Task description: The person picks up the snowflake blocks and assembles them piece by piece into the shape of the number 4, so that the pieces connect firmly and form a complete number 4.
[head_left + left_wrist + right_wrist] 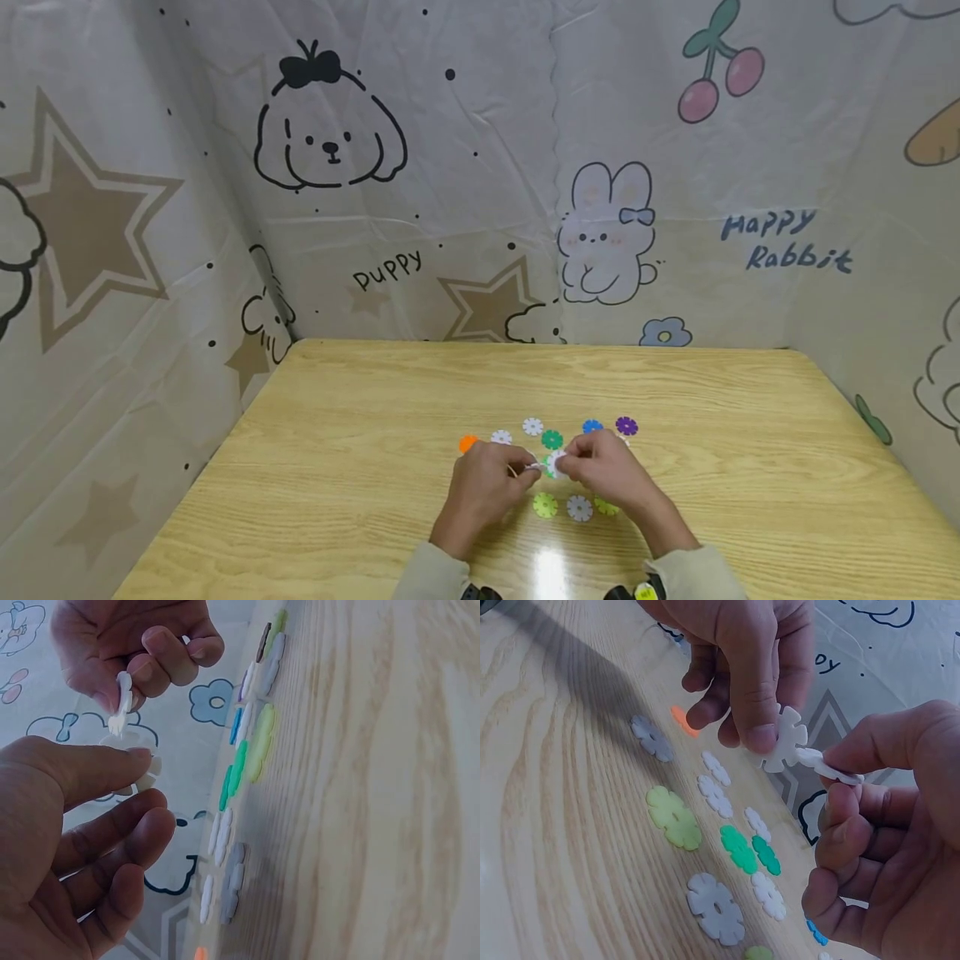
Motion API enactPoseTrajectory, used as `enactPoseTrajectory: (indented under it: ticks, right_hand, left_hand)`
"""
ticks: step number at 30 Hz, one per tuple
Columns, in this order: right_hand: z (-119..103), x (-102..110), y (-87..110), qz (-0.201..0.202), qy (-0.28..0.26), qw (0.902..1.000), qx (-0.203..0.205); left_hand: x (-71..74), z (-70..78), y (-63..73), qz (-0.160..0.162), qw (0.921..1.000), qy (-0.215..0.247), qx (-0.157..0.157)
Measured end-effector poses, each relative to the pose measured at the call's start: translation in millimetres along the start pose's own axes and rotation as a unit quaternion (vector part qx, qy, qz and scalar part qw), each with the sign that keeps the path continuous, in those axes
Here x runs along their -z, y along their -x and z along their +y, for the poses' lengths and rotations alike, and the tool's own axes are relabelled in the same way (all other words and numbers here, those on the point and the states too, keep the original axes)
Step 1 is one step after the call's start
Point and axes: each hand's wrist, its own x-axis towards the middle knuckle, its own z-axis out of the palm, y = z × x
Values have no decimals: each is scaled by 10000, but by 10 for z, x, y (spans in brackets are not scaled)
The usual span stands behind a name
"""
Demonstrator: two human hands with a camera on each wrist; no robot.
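Observation:
Above the table my left hand [487, 483] pinches a white notched flower-shaped disc [789, 739] between thumb and fingers. Facing it, my right hand [609, 467] pinches a second white disc [124, 694], turned at an angle to the first. The two rims meet in the right wrist view; how deeply the notches engage cannot be told. Beneath the hands lie a green disc [739, 850] and a darker green one [552, 439]. Nearer me are a yellow-green disc [545, 505] and a greyish-white disc [579, 508].
Further discs lie flat on the wooden table [337, 500]: orange [468, 443], white [532, 427], blue [592, 427] and purple [627, 426]. Another yellow-green disc [606, 506] is partly behind the right forearm. Patterned cloth [480, 208] hangs around the table's back and sides.

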Motion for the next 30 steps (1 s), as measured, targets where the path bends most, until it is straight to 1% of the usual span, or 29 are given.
enactPoseTrajectory:
  ticks: [10,13,20,24,27,30]
  right_hand:
    - [24,-6,-37,23,177,9997,-135]
    - [42,-9,-40,-14,190,9998,-84]
    - [56,-23,-33,-137,158,9998,-14]
    - [57,-48,-18,-178,108,9998,31]
    - [58,-59,-9,-210,25,9998,61]
    - [52,-63,0,-229,-94,9997,75]
  left_hand:
    - [-4,6,-14,116,9994,-220,-227]
    - [-2,5,-12,134,9991,-307,-247]
    - [-6,2,-6,126,9991,-312,-264]
    - [-10,-7,1,179,9986,-330,-378]
    - [-12,-15,9,276,9981,-269,-487]
    - [-16,-21,19,379,9969,-199,-665]
